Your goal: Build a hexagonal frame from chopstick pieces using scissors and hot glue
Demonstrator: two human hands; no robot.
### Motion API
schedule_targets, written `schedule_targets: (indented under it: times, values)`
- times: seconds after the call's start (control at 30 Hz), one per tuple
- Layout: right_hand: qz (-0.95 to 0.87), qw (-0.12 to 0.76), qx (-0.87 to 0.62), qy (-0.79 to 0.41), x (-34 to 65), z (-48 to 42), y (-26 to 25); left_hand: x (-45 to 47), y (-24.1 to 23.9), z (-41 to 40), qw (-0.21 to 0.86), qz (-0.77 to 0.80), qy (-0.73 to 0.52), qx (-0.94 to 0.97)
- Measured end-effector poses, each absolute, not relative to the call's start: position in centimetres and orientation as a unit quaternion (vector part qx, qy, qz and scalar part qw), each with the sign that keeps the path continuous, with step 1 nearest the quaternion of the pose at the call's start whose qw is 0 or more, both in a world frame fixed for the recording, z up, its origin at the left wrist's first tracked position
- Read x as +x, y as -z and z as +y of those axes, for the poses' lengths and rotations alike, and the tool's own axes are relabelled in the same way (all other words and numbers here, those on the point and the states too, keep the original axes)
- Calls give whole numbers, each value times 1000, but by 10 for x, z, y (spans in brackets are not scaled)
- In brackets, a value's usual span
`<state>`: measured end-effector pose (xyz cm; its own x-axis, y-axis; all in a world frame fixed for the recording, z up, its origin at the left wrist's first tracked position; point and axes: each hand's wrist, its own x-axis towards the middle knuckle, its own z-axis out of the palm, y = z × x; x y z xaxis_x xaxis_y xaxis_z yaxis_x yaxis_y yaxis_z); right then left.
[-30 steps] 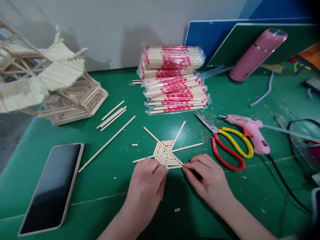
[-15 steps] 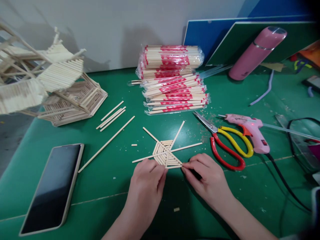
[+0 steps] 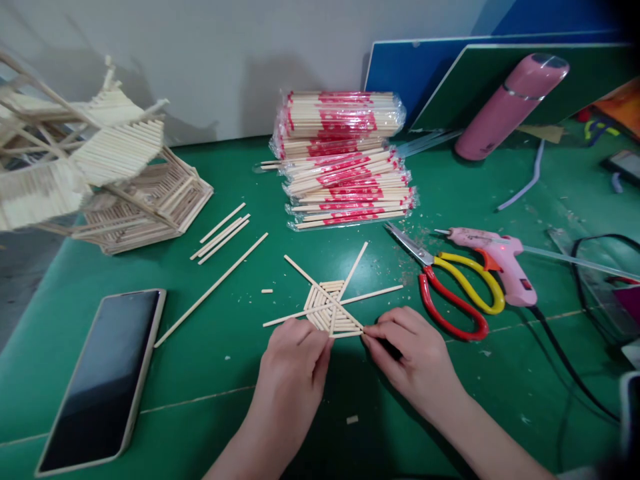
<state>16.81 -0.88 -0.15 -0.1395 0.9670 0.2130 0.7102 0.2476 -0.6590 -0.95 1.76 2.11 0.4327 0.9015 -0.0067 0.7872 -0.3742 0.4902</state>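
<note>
A small flat lattice of glued wooden sticks [image 3: 331, 305] lies on the green table [image 3: 215, 373], with three long sticks crossing through it. My left hand [image 3: 293, 363] pinches its near left corner, fingers pressed together. My right hand [image 3: 413, 353] pinches the near right corner with thumb and forefinger. Both hands rest on the table just in front of the lattice.
Loose sticks [image 3: 220, 235] and one long stick [image 3: 210, 291] lie to the left, a phone [image 3: 103, 377] at the near left, stick models [image 3: 105, 173] at the far left. Wrapped chopstick packs [image 3: 345, 160] stand behind. Scissors [image 3: 453, 290], a pink glue gun [image 3: 493, 260] and a pink flask [image 3: 510, 107] are on the right.
Almost nothing has moved. My left hand's fingers have shifted slightly along the lattice's near edge; the view has drifted a little.
</note>
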Motion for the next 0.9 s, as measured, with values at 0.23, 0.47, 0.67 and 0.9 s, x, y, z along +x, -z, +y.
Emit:
schedule_targets:
  times: [0.23,0.47,0.67,0.9]
  values:
    - [-726,312,-578,-203,168,-9,1,-9,-22,19,220,515,-114,820]
    - [-726,312,-577,-207,169,-10,2,-9,-22,20,217,506,-127,825]
    - [-724,312,-576,-216,169,-10,1,-9,-24,20,212,506,-121,827]
    - [-724,315,-576,-214,169,-9,1,-9,-22,21,225,508,-124,822]
